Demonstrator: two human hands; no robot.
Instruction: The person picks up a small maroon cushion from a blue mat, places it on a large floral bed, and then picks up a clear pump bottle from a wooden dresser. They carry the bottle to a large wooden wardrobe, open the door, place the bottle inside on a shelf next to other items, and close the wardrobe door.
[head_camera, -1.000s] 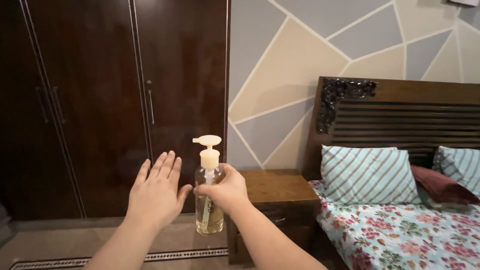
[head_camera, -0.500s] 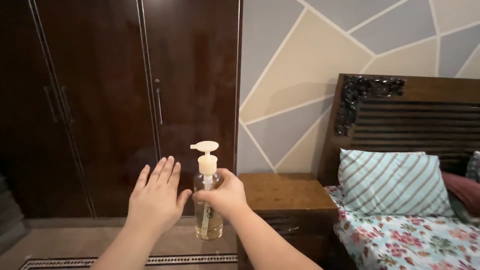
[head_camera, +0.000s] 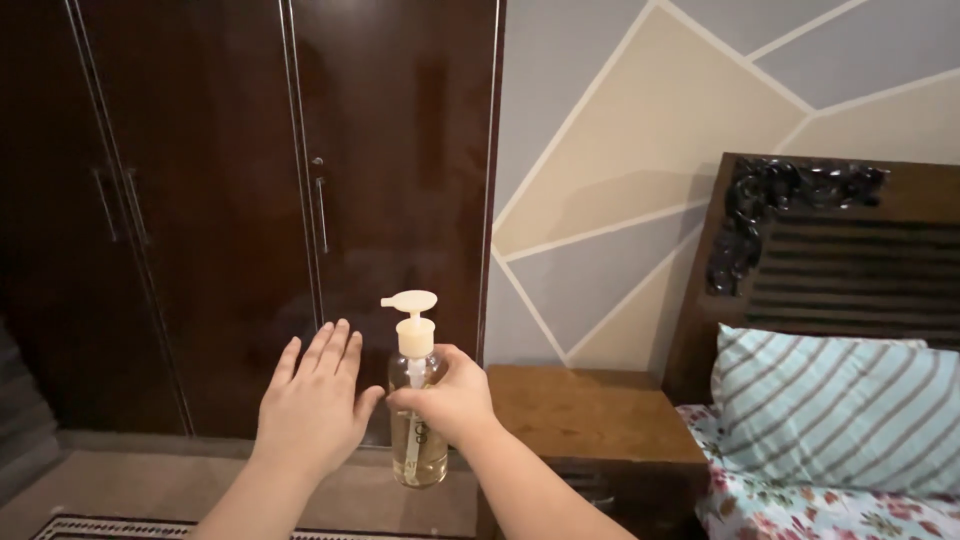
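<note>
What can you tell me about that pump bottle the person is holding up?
The bottle is clear, looks like plastic, and holds pale yellow liquid filling most of it. A cream pump tops it, its nozzle pointing left, with a tube running down inside. A label strip runs down its front. It is held upright in the air by the right hand, wrapped around its upper body. The left hand is open beside it; contact is unclear.

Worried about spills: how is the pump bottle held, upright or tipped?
Upright: the bottle stands vertical in the right hand, pump on top.
</note>
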